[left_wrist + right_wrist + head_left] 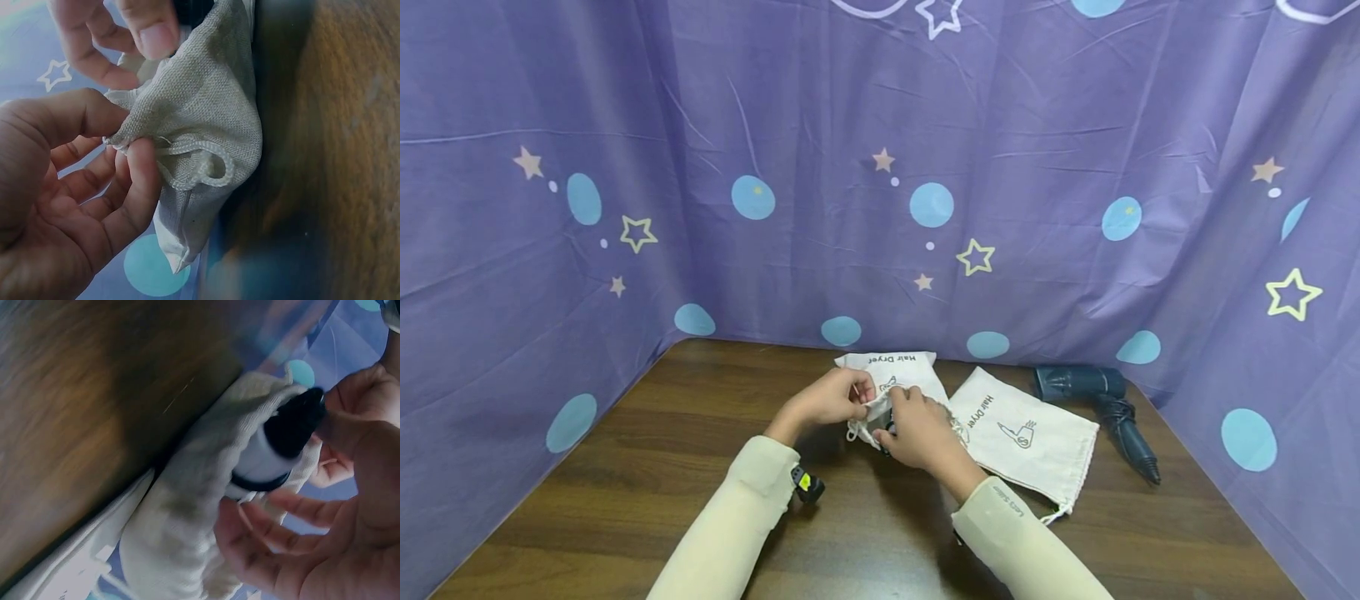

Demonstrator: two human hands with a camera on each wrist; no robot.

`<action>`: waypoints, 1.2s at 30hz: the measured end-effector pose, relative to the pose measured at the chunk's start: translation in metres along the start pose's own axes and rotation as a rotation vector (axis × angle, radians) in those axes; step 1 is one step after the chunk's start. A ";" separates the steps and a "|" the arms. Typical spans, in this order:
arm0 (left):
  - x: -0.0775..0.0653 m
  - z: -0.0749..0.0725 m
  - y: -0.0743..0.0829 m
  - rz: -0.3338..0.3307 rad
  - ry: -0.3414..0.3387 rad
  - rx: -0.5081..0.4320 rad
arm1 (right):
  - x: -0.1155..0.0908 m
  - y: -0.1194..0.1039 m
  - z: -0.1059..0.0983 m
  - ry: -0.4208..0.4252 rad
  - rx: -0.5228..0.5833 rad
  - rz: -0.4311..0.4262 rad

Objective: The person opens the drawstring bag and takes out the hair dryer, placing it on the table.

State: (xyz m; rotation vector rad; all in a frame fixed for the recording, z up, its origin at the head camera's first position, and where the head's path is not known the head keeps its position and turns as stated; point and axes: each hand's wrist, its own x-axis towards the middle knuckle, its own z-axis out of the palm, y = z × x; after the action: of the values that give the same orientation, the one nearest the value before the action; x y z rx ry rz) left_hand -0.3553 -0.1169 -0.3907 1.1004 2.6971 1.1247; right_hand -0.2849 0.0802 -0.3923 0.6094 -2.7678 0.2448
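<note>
A white cloth drawstring bag [925, 379] printed "Hair Dryer" lies at the table's far middle, its mouth towards me. My left hand [831, 397] pinches the rim of its mouth between thumb and fingers; a looped cord [209, 165] hangs just beside them. Across the same opening, my right hand [921, 429] curls its fingers at the rim. Out of the mouth pokes a pale thing with a black tapered tip [294, 425], the right thumb close against it. The rest of that thing is hidden in the cloth.
A second "Hair Dryer" bag [1026, 437] lies flat just right of the first. Beyond it, at the right back, rests a dark blue hair dryer [1078, 383], its cord bundled at the handle. A purple curtain [850, 275] rises behind the wooden table [647, 492].
</note>
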 end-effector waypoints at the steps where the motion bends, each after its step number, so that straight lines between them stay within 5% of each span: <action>1: 0.000 0.000 0.000 -0.005 -0.006 -0.015 | 0.000 -0.002 0.000 -0.004 -0.003 0.024; 17: -0.009 -0.007 -0.001 0.000 -0.125 -0.267 | 0.005 -0.014 0.011 0.049 0.093 0.152; 28: -0.010 -0.010 -0.022 -0.052 0.242 0.179 | 0.004 -0.014 0.015 0.078 0.026 0.148; 36: -0.016 -0.013 -0.036 -0.182 0.250 0.244 | 0.000 -0.008 0.012 0.076 0.048 0.137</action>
State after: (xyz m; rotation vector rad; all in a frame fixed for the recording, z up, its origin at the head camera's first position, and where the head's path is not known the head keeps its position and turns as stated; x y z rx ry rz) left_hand -0.3684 -0.1526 -0.4076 0.7565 3.1200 0.9838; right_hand -0.2847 0.0703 -0.4028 0.4138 -2.7402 0.3580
